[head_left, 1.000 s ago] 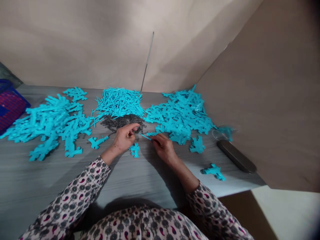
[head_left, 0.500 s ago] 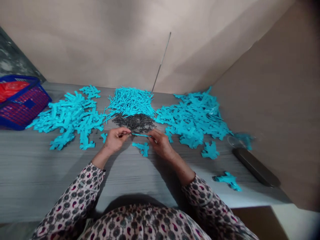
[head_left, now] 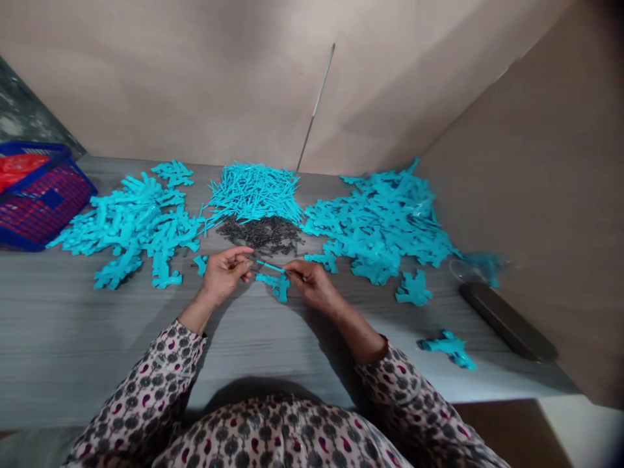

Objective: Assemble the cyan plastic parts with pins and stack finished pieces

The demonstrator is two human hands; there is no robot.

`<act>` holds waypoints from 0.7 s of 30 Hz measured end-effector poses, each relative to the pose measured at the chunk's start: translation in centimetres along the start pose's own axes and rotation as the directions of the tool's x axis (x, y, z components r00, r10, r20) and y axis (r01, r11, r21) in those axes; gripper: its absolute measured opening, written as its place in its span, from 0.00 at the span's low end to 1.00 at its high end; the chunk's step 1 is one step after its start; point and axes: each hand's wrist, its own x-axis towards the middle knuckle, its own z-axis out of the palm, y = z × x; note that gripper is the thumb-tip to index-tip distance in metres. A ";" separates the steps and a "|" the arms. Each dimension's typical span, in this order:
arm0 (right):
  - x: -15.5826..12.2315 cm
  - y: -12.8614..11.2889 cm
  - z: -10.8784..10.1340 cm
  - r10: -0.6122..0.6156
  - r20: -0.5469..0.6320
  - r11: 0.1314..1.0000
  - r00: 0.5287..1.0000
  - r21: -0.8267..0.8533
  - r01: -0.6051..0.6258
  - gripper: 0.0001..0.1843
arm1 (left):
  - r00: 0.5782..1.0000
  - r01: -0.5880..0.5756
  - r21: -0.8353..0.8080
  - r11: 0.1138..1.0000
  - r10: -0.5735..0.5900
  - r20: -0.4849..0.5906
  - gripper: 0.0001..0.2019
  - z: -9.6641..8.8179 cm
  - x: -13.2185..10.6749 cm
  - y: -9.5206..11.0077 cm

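Note:
My left hand (head_left: 225, 273) and my right hand (head_left: 312, 286) face each other above the table, holding a thin turquoise plastic stick (head_left: 270, 266) between their fingertips. Whether a small dark part sits at the stick's left end, I cannot tell. Just below the stick, a branched turquoise plastic piece (head_left: 277, 287) lies against my right fingers. Behind my hands are a heap of dark small parts (head_left: 260, 235) and a pile of turquoise sticks (head_left: 253, 195). Large heaps of branched turquoise pieces spread to the left (head_left: 136, 227) and right (head_left: 380, 224).
The heaps lie on a grey wood-grain table (head_left: 97, 338) backed by beige panels (head_left: 195, 84). A blue and red basket (head_left: 43, 195) stands at the far left. At the right are loose turquoise pieces (head_left: 413, 289) and a dark oblong case (head_left: 507, 322).
The view has swung left and brought the basket in. My hands have come together from the dark heap, and both now hold the stick. The branched piece sits closer to my right hand.

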 end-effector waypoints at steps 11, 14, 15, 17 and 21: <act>0.0 0.3 1.1 0.095 -0.120 0.992 0.988 0.093 -0.084 0.07 | 0.997 0.006 -0.048 0.999 -0.003 0.076 0.24 0.6 -0.6 -0.3; 0.1 0.2 1.1 0.064 -0.128 0.997 0.990 0.039 -0.059 0.07 | 0.994 0.041 -0.090 0.995 -0.032 0.103 0.24 0.6 -0.6 -0.1; 0.1 0.2 1.0 0.057 -0.127 0.998 0.990 0.029 -0.054 0.08 | 0.993 0.048 -0.102 0.994 -0.037 0.109 0.24 0.6 -0.6 -0.1; 0.1 0.3 0.9 0.055 -0.118 0.998 0.991 0.042 -0.051 0.08 | 0.993 0.050 -0.118 0.992 -0.036 0.111 0.25 0.6 -0.6 -0.1; 0.0 0.4 0.6 0.093 -0.079 0.987 0.993 0.141 -0.081 0.10 | 0.995 0.032 -0.097 0.995 -0.023 0.099 0.23 0.6 -0.5 -0.3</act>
